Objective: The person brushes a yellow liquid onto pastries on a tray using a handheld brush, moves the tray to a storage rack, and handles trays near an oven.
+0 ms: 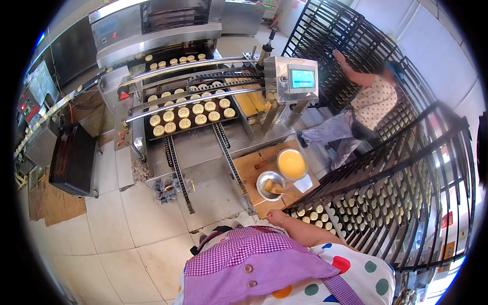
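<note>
My right hand is low at the near edge of a wooden tabletop, a bracelet on its wrist. Its fingers look curled; whatever they may hold is hidden. Just beyond it stands a metal bowl with a wooden-handled brush lying in it. Behind that bowl is a larger bowl of yellow liquid, with a white card-like piece beside it. My left hand does not show. Ahead, a dark tray carries rows of round stamped pastries on a conveyor machine.
Two chain rails stick out toward me. A control box with a lit screen stands right of the tray. Tall black racks of pastries fill the right side, where another person reaches to a rack. A dark cabinet stands left.
</note>
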Action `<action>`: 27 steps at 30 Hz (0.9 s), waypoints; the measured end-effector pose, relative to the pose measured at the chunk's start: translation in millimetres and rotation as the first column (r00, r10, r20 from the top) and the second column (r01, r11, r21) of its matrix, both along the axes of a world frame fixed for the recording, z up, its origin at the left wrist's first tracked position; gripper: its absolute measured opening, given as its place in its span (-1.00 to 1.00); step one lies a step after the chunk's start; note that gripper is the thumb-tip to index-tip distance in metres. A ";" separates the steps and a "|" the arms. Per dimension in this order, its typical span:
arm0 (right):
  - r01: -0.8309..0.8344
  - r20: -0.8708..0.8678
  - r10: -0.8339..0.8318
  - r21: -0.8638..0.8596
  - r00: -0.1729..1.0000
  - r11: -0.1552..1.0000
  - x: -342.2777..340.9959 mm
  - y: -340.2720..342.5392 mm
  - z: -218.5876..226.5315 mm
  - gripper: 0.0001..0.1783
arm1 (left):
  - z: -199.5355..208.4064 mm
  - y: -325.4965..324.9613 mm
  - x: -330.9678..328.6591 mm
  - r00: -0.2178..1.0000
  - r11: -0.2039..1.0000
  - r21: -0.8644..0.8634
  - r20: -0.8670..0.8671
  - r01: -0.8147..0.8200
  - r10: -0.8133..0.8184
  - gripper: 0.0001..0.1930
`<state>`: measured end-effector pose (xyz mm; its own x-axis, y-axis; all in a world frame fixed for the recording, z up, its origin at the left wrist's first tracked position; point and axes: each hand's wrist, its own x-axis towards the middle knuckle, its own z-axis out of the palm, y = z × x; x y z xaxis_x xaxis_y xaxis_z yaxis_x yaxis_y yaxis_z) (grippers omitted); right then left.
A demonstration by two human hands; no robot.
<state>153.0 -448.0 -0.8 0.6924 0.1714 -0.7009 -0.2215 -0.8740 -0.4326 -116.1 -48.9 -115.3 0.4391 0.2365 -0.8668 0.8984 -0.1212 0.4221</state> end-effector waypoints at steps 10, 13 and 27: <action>-0.234 0.131 0.235 -0.019 0.963 0.972 6.0 3.6 -2.4 -0.71 | -3.9 3.3 -4.5 0.999 1.000 0.004 -0.036 -0.028 0.028 -0.78; -0.160 0.042 0.160 -0.012 0.986 0.987 8.0 11.7 -9.1 -0.75 | -2.5 4.5 -17.8 0.998 0.999 0.006 -0.041 -0.052 0.052 -0.78; -0.107 0.055 0.106 0.010 0.993 0.994 -1.9 0.6 -28.9 -0.73 | -9.3 10.9 -86.1 0.991 0.994 0.022 -0.079 -0.106 0.107 -0.79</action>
<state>151.1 -447.4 -29.7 0.7065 0.2547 -0.6603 -0.1038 -0.8856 -0.4527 -202.2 -38.0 -124.6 0.3400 0.2941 -0.8933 0.9374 -0.0297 0.3470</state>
